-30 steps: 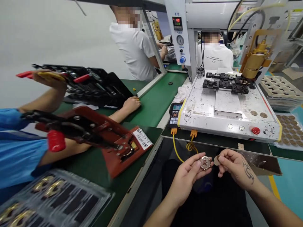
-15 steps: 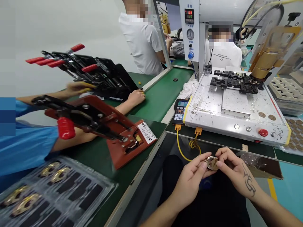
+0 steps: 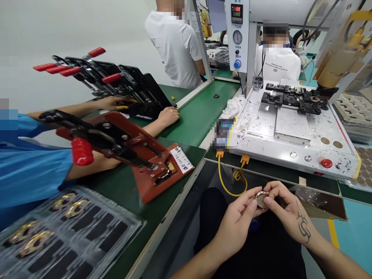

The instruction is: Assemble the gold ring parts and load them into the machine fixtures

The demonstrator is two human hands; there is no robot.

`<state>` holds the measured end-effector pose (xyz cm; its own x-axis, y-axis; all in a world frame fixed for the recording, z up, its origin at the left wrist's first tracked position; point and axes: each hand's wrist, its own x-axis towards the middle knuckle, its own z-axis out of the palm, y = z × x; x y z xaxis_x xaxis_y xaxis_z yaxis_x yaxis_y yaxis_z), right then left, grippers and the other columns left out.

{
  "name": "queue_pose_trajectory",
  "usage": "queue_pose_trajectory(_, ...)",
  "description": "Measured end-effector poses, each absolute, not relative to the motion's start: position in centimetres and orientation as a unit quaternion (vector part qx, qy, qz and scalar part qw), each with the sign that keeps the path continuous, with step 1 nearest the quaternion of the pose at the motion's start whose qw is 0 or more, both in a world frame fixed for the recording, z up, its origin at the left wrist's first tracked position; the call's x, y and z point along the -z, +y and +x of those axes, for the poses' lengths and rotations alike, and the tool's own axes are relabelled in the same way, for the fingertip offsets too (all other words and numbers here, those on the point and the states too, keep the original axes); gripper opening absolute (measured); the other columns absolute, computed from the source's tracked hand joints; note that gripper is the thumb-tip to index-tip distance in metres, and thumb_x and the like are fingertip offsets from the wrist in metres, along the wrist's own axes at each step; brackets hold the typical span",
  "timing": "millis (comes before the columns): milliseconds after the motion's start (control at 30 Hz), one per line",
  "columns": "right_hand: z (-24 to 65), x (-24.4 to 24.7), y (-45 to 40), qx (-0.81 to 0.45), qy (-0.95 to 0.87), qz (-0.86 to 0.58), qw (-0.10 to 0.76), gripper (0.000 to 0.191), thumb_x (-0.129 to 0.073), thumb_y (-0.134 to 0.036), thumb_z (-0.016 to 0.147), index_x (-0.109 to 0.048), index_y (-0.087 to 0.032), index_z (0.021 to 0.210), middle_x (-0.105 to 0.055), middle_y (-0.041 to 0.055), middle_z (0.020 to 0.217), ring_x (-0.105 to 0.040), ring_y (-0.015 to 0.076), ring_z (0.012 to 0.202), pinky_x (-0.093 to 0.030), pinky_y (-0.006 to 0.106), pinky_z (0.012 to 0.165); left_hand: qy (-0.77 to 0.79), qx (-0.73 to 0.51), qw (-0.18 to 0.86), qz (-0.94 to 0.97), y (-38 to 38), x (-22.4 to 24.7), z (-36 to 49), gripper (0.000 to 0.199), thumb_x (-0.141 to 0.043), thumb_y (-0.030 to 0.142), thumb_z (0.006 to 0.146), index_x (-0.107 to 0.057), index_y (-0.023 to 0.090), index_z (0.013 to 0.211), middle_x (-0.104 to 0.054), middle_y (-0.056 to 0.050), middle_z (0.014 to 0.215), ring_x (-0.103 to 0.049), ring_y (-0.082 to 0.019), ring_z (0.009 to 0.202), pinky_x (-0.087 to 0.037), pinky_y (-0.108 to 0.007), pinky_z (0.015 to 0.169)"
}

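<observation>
A small round watch case (image 3: 260, 200) with a shiny rose-gold rim and a matte tan disc face is held above my lap. My left hand (image 3: 242, 211) is closed on its left side, thumb on the front rim and fingers behind. From the right, my right hand (image 3: 283, 205) pinches the same rim, its thumb resting over the face. The fingertips hide part of the edge. In front of both hands stands a white machine base (image 3: 261, 145) carrying black fixture blocks (image 3: 293, 99). Two tan discs (image 3: 337, 144) lie on its right front part.
To the left are a red-brown clamp fixture (image 3: 145, 166), a tray (image 3: 95, 267) with gold parts, and black clamps with red handles (image 3: 112, 78). A co-worker's hand (image 3: 168, 116) rests beside them. A yellow cable (image 3: 222, 178) hangs below the machine's red button (image 3: 326, 163).
The watch case has turned slightly, so its face shows more squarely. My right thumb has shifted a little left. The co-worker's far hand has moved right at the black clamps.
</observation>
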<state>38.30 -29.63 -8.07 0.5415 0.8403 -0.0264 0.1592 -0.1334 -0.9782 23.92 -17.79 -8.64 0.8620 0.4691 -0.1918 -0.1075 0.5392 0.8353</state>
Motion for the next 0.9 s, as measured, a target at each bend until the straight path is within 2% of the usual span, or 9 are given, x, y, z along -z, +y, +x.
queue_pose_trajectory(267,37.9,8.1,-29.7,-0.278,-0.376,-0.705,0.533,0.027,-0.066,-0.044,0.101,-0.062,-0.024,0.083,-0.064,0.0091,0.112,-0.063,0.0260,0.102,-0.054,0.036,0.081,0.197,-0.187,0.829,0.489,-18.3,9.1,23.9,0.043,-0.074,0.044,0.098,-0.073,0.019,0.133,-0.077,-0.014,0.129,-0.076,-0.031,0.116,-0.060,-0.047,0.108)
queue_pose_trajectory(500,37.9,8.7,-29.8,-0.189,-0.458,-0.720,0.485,0.022,-0.062,-0.031,0.103,-0.052,-0.025,0.085,-0.059,0.0059,0.104,-0.060,0.0233,0.096,-0.052,0.037,0.084,0.227,-0.193,0.772,0.562,-18.6,9.9,23.7,0.037,-0.070,0.037,0.099,-0.071,0.018,0.131,-0.078,-0.014,0.127,-0.076,-0.028,0.117,-0.061,-0.040,0.106)
queue_pose_trajectory(567,38.2,9.1,-29.8,-0.185,-0.461,-0.728,0.472,0.015,-0.064,-0.029,0.102,-0.052,-0.025,0.093,-0.057,0.0043,0.101,-0.058,0.0218,0.091,-0.051,0.035,0.080,0.220,-0.189,0.758,0.584,-18.4,10.1,23.6,0.036,-0.065,0.037,0.102,-0.068,0.018,0.133,-0.077,-0.015,0.129,-0.075,-0.028,0.118,-0.059,-0.041,0.107)
queue_pose_trajectory(633,38.5,9.2,-29.6,-0.197,-0.486,-0.717,0.459,0.007,-0.062,-0.026,0.103,-0.057,-0.026,0.108,-0.058,0.0053,0.105,-0.059,0.0215,0.093,-0.052,0.035,0.082,0.205,-0.176,0.741,0.615,-17.8,9.9,23.5,0.042,-0.060,0.036,0.105,-0.058,0.018,0.143,-0.076,-0.015,0.131,-0.075,-0.027,0.118,-0.058,-0.042,0.108)
queue_pose_trajectory(700,38.8,8.9,-29.3,-0.203,-0.535,-0.687,0.448,0.015,-0.057,-0.024,0.106,-0.062,-0.026,0.119,-0.060,0.0080,0.115,-0.060,0.0228,0.103,-0.052,0.037,0.090,0.188,-0.150,0.714,0.657,-17.0,9.3,23.3,0.051,-0.056,0.034,0.107,-0.044,0.021,0.155,-0.076,-0.014,0.130,-0.075,-0.026,0.116,-0.057,-0.043,0.108)
queue_pose_trajectory(767,39.0,8.4,-28.8,-0.194,-0.556,-0.663,0.462,0.014,-0.057,-0.025,0.107,-0.067,-0.026,0.116,-0.064,0.0083,0.115,-0.062,0.0236,0.105,-0.052,0.038,0.093,0.180,-0.143,0.697,0.679,-16.2,8.6,23.2,0.055,-0.054,0.033,0.107,-0.036,0.023,0.159,-0.074,-0.013,0.131,-0.073,-0.024,0.115,-0.056,-0.042,0.107)
queue_pose_trajectory(833,39.1,8.0,-28.3,-0.212,-0.516,-0.664,0.498,0.009,-0.064,-0.032,0.104,-0.069,-0.025,0.103,-0.066,0.0052,0.098,-0.062,0.0216,0.089,-0.052,0.035,0.081,0.190,-0.168,0.709,0.658,-15.5,8.0,23.3,0.054,-0.059,0.034,0.105,-0.039,0.025,0.155,-0.071,-0.012,0.134,-0.072,-0.023,0.116,-0.056,-0.040,0.106)
queue_pose_trajectory(900,39.0,7.9,-27.7,-0.276,-0.436,-0.661,0.545,0.019,-0.069,-0.041,0.101,-0.068,-0.023,0.095,-0.065,0.0022,0.086,-0.059,0.0184,0.075,-0.050,0.031,0.069,0.213,-0.201,0.736,0.610,-15.1,7.7,23.4,0.054,-0.070,0.035,0.099,-0.046,0.025,0.147,-0.070,-0.010,0.131,-0.072,-0.021,0.112,-0.058,-0.037,0.102)
